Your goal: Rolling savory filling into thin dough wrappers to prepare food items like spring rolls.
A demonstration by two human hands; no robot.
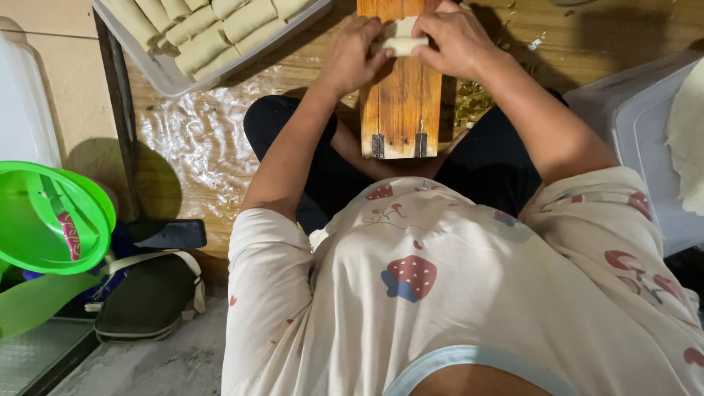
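Observation:
Both my hands meet at the top of a narrow wooden board (400,110) that rests across my lap. My left hand (353,53) and my right hand (453,37) together pinch a small pale dough roll (401,40) lying on the board. The fingers of each hand curl over one end of the roll, so only its middle shows. The board has two small metal fittings at its near end.
A grey tray (170,82) with several pale rolls in rows stands at the upper left. A green plastic lid (51,220) and a dark sandal (150,297) lie at the left. A grey container (645,139) with a pale dough sheet (689,132) stands right.

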